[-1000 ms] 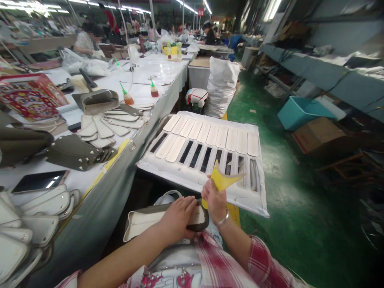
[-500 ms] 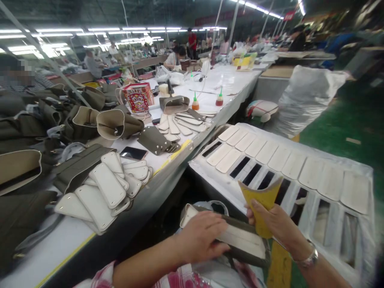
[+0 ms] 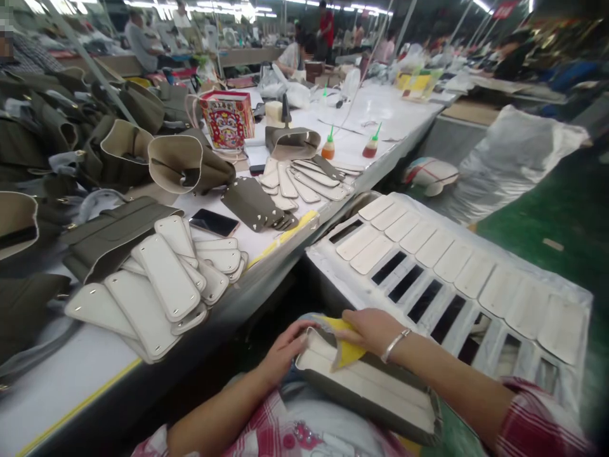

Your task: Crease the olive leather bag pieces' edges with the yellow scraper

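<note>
Red sign (image 3: pixel 505 9): one o'clock, writing too blurred to read.
Dark bag (image 3: pixel 373 392): five o'clock, just below my right hand (image 3: pixel 377 331).
Right hand: bag's twelve o'clock, pinching a yellow card (image 3: pixel 351 352) over it.
Left hand (image 3: pixel 281 357): bag's ten o'clock, fingers curved; I cannot tell whether they grip.

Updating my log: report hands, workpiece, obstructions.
Right hand grips flat yellow forked tool. Left hand at one end of long olive-and-cream piece. Tool partly covers piece.
</note>
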`<state>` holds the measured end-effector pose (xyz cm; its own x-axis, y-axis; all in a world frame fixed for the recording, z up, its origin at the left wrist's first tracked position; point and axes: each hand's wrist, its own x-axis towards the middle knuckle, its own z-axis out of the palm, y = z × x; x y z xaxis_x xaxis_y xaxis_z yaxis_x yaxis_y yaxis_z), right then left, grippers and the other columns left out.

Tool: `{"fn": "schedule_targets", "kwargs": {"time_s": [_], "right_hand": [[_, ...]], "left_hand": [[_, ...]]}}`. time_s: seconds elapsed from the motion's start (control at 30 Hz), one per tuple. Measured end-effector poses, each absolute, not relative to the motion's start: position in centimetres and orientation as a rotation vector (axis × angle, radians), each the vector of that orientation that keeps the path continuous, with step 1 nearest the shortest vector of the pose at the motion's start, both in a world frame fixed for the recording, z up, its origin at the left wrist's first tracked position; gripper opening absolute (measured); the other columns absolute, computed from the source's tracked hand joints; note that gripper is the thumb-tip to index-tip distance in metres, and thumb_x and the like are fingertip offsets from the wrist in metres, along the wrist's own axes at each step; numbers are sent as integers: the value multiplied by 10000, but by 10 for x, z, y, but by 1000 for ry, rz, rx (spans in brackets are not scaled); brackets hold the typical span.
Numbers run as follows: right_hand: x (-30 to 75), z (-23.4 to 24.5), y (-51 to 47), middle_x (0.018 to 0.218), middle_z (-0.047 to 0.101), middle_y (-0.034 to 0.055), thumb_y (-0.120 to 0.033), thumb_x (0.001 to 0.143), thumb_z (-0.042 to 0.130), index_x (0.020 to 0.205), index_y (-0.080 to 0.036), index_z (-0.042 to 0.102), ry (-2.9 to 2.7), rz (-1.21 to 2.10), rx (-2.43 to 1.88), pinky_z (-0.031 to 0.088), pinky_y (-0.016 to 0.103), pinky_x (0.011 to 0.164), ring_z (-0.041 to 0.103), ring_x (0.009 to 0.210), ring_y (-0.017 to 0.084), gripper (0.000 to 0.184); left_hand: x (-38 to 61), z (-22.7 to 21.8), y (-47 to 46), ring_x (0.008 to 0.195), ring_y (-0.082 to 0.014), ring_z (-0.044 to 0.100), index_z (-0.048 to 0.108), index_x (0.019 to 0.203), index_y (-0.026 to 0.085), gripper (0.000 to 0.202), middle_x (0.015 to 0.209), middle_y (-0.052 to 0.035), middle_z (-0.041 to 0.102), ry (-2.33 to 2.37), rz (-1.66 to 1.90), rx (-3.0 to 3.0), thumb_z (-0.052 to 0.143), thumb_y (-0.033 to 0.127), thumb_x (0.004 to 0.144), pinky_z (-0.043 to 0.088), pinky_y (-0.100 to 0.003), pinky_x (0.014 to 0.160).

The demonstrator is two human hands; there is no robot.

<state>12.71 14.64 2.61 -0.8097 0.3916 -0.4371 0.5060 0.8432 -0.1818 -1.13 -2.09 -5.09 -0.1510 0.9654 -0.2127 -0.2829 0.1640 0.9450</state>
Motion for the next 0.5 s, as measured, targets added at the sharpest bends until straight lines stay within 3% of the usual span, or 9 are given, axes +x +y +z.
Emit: {"fn": "schedule_targets", "kwargs": {"time_s": [0.13,0.33,0.4,0.5], "right_hand": [[103,11,139,739,624,100,-377,908,359,757,-166,600,2833,-259,653,354,331,661,582,706,225,354],[76,-7,131,724,632,120,-447,911,313,752,-171,615,2912,-325,653,350,352,667,576,681,227,440],[68,-6,130,743,647,117,-425,918,310,769,-171,626,2902,-369,526,352,349,654,587,699,234,431],[58,-2,131,737,659,88,-407,930,277,756,-175,630,2898,-319,365,354,337,632,600,692,230,457]], "left_hand": [[-16,-56,-17,1057,-244,524,460,1031,187,377,1153,-93,560,1021,1413,635,579,406,749,406,-380,870],[-14,-58,-13,826,-150,572,384,849,201,322,962,-24,592,924,1515,470,658,295,709,424,-271,712],[-14,-59,-13,773,-138,561,414,875,192,327,874,-4,580,940,1509,476,670,293,699,417,-249,677],[-16,-65,-13,912,-197,543,477,1018,171,456,976,-49,580,998,1503,569,679,397,677,423,-298,771]]}}
